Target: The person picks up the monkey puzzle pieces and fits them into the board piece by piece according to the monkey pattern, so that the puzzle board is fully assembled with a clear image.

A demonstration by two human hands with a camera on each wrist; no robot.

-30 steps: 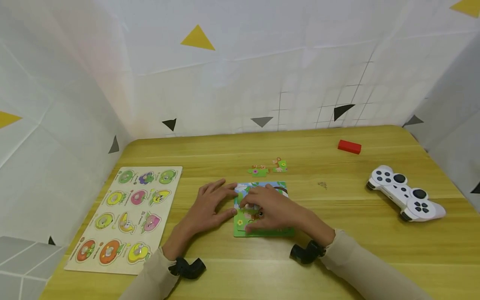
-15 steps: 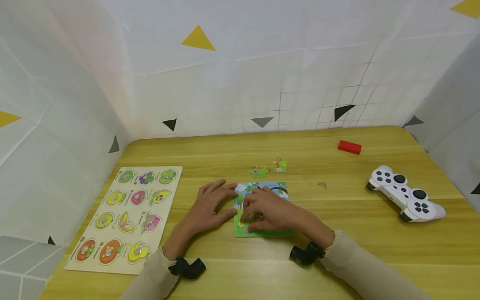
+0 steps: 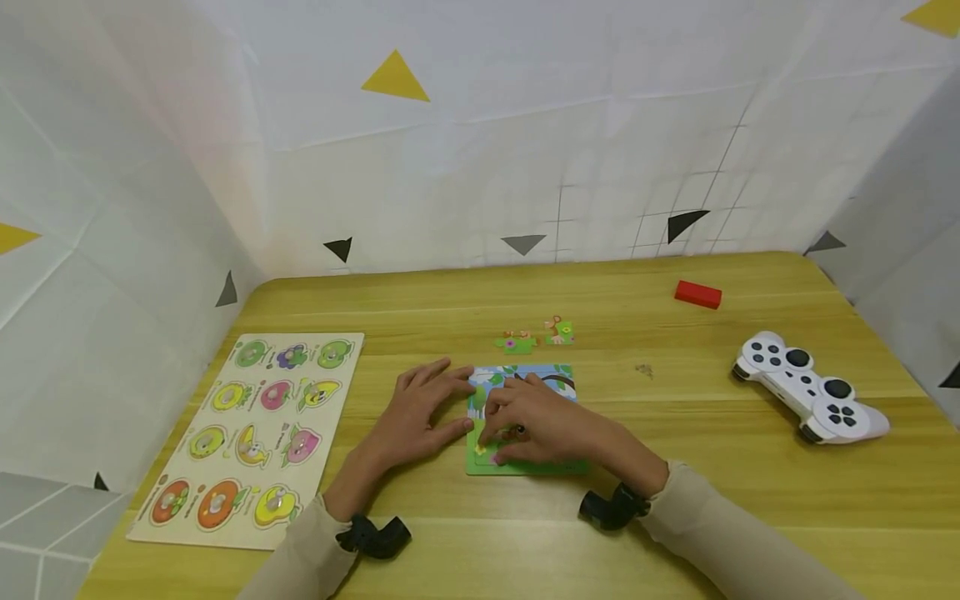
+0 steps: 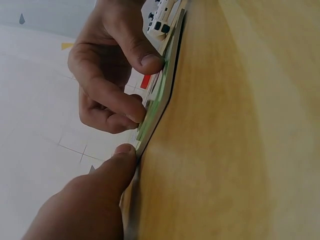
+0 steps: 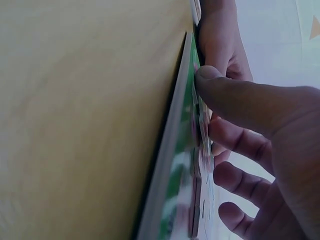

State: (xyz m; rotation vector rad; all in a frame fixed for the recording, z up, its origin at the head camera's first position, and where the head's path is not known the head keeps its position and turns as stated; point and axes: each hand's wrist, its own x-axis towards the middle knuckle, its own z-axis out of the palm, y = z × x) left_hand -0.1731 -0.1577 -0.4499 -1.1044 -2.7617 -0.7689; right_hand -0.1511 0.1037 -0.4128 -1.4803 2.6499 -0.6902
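Observation:
A jigsaw puzzle board (image 3: pixel 528 469) with a green and blue picture lies on the table in front of me. My left hand (image 3: pixel 423 417) rests at its left edge, fingers extended, with fingertips and thumb touching the rim. Over the board, my right hand (image 3: pixel 543 425) has curled fingers, its thumb and index finger on a green puzzle piece (image 3: pixel 484 454) at the lower left. That hand hides much of the picture. In the right wrist view, the thumb (image 5: pixel 210 75) and index finger sit at the pieces, while the other fingers are bent above them.
Two loose puzzle pieces, one with a pink flower (image 3: pixel 517 342) and one with a yellow flower (image 3: pixel 559 332), lie behind the board. A fruit peg board (image 3: pixel 255 425) is at left. A white game controller (image 3: pixel 806 392) and a red block (image 3: pixel 698 294) lie at right.
My right thumb and index finger have shifted slightly on the lower-left piece, the index finger moving down toward the thumb. That piece now looks flatter in the board. My left hand has stayed still.

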